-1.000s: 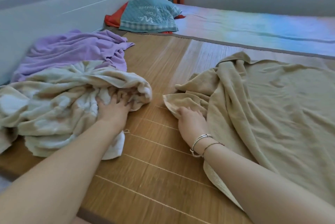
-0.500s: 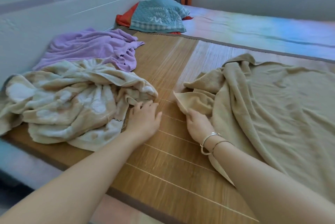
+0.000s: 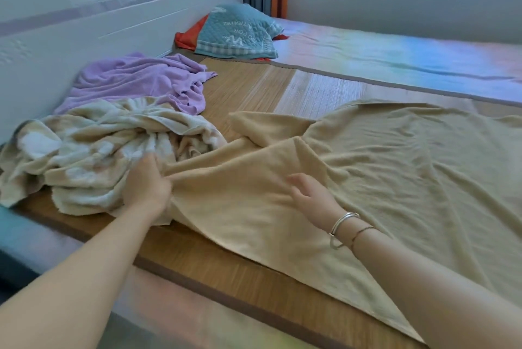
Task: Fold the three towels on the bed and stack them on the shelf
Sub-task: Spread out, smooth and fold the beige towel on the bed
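1. The tan towel [image 3: 395, 179] lies spread over the right half of the bamboo mat [image 3: 248, 86], with its left edge pulled into a ridge of folds running towards the near left.
2. The left hand [image 3: 147, 185] has its fingers curled round that bunched left edge, gripping it.
3. The right hand [image 3: 310, 196] rests on the tan towel with fingers loose and spread; it holds nothing, and bracelets [image 3: 343, 225] sit on its wrist.
4. The cream patterned towel [image 3: 93, 153] lies crumpled at the left, touching the gripped edge and crowding the left hand.
5. The purple towel [image 3: 135, 80] is heaped farther left, against the headboard [image 3: 84, 9], partly under the cream one.
6. A teal pillow [image 3: 240, 32] lies at the far end on something red.
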Demonstrator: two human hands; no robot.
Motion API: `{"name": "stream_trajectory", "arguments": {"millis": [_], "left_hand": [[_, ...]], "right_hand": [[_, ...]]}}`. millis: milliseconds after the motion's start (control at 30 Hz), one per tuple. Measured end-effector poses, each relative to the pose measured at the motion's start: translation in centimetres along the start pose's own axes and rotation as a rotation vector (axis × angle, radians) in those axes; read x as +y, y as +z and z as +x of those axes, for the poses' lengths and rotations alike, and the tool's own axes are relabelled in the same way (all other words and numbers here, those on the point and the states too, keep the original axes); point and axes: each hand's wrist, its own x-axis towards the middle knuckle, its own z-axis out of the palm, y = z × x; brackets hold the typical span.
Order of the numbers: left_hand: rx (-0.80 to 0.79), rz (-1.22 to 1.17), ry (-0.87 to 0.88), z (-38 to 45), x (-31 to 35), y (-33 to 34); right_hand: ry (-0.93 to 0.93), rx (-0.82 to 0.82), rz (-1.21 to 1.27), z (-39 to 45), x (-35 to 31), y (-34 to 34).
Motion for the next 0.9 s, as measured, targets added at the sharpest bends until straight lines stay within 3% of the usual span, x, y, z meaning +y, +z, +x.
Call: {"name": "stream_trajectory", "arguments": {"millis": [100, 200, 267, 300, 400, 600, 700, 900], "left_hand": [[-0.106, 0.332, 0.026, -1.0, -1.8, 0.6], [-0.099, 0.416, 0.381, -2.6, 0.3, 2.1], [-0.217, 0.401, 0.573, -3.8, 2.5, 3.2], [-0.305, 0.382, 0.587, -4.4, 3.4, 3.7], [-0.446, 0.31, 0.485, -5.2, 4.6, 5.4], [-0.225, 0.029, 0.46, -1.4, 8.3, 6.7], [-0.253, -0.025, 0.402, 2.6, 10.7, 8.5], [-0.391, -0.131, 0.064, 8.4, 11.8, 11.5]], "right_hand": [[0.071, -0.101, -0.253, -0.9, 2.1, 0.2], [0.107, -0.104, -0.37, -1.8, 3.1, 0.4], [0.12, -0.109, -0.382, -2.3, 3.4, 0.4], [0.124, -0.109, -0.378, -2.3, 3.5, 0.3], [0.068, 0.045, -0.438, -2.1, 3.7, -0.6], [-0.063, 0.317, -0.339, 4.9, 3.1, -3.4], [-0.128, 0.313, -0.216, 10.7, 3.3, -3.9], [-0.142, 0.275, -0.19, 17.0, 3.4, -4.8]]}}
